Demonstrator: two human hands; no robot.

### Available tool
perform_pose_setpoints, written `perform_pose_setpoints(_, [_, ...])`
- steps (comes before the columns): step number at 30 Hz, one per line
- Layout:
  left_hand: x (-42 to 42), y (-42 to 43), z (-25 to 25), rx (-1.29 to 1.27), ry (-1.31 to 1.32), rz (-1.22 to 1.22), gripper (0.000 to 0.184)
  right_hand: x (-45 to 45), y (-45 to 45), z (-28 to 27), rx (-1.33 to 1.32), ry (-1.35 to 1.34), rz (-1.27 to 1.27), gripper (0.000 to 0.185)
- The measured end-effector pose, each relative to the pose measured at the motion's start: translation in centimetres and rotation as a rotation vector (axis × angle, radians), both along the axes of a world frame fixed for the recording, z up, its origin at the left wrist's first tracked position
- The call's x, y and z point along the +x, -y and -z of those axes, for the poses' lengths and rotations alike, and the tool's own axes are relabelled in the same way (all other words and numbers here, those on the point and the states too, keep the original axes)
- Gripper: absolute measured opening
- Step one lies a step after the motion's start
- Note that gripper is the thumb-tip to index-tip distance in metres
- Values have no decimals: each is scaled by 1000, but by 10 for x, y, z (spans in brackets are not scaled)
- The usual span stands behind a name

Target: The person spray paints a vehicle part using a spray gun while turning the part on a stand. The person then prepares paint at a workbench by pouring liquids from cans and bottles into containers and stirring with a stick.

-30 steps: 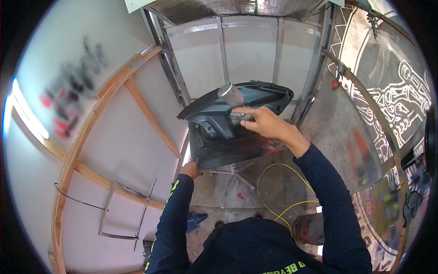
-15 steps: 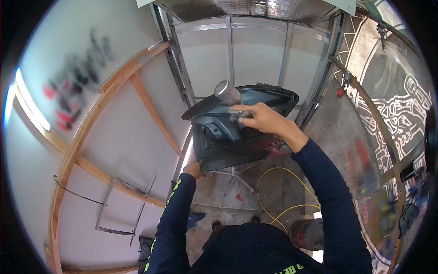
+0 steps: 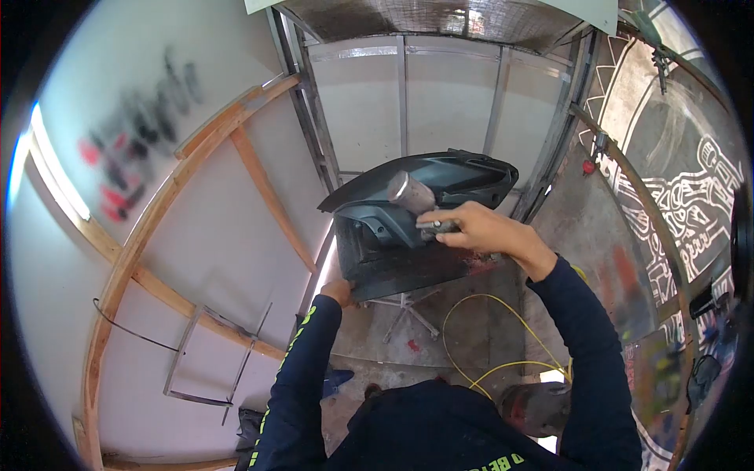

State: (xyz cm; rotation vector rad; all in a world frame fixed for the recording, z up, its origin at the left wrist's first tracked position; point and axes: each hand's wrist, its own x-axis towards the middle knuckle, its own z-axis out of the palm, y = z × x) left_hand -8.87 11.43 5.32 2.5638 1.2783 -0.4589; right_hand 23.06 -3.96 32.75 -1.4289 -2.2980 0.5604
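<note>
One cup-fitted spray gun [image 3: 414,195], fingers of the right hand [image 3: 483,228] wrapped round it, hangs above the board [image 3: 393,276], presumably to clear the dark moulded body panel [image 3: 463,174] on top, while the left hand [image 3: 338,293] clasps the board's near-left corner, likely for steadiness.

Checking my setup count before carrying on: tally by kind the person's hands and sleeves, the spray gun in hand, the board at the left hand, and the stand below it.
Hands: 2 (left hand, right hand)
Sleeves: 2 (left sleeve, right sleeve)
Spray gun: 1
Board: 1
Stand: 1
Total: 7
</note>
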Motion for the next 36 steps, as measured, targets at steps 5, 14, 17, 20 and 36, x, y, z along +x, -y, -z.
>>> perform_pose_setpoints(5, [6,-5,-4,-85,-16,-16,67,-18,-43,-2,218,-5,-19,44])
perform_pose_setpoints(14, [5,-10,19,-84,-18,68,71,-49,-79,-12,185,52,27,45])
perform_pose_setpoints(17, [5,2,6,-74,9,85,71,-44,-64,-2,227,34,-38,46])
perform_pose_setpoints(20, [8,6,1,-99,23,89,70,-32,-34,3,268,42,-85,46])
perform_pose_setpoints(36, [58,27,-1,-108,-19,298,61,-5,86,35,122,-264,518,43])
